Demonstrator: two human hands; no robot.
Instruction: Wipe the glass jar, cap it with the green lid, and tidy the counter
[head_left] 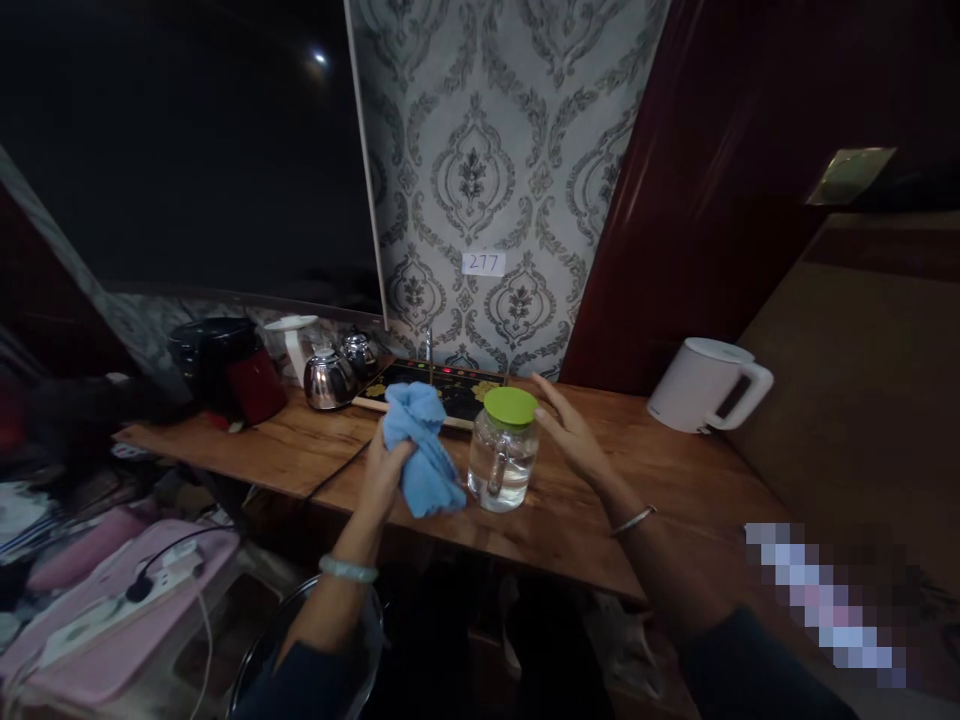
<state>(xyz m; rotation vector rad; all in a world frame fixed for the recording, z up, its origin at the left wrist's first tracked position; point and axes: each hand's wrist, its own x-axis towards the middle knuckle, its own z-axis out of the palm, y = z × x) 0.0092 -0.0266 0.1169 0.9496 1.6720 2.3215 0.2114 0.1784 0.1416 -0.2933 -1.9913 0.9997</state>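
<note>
Nearest the viewer, the person's left hand (388,465) grips a bunched blue cloth (424,460), which hangs just beside a clear jar (484,455). The jar stands upright near the front edge of the wooden table (637,480), partly filled with clear liquid and capped by a green lid (510,406). The right hand (576,437), fingers spread and grasping nothing, is at the lid's right side; contact cannot be determined. Behind the jar lies a black patterned panel (480,384); farthest back, patterned wallpaper (472,120) bears a label, "277" (484,264).
</note>
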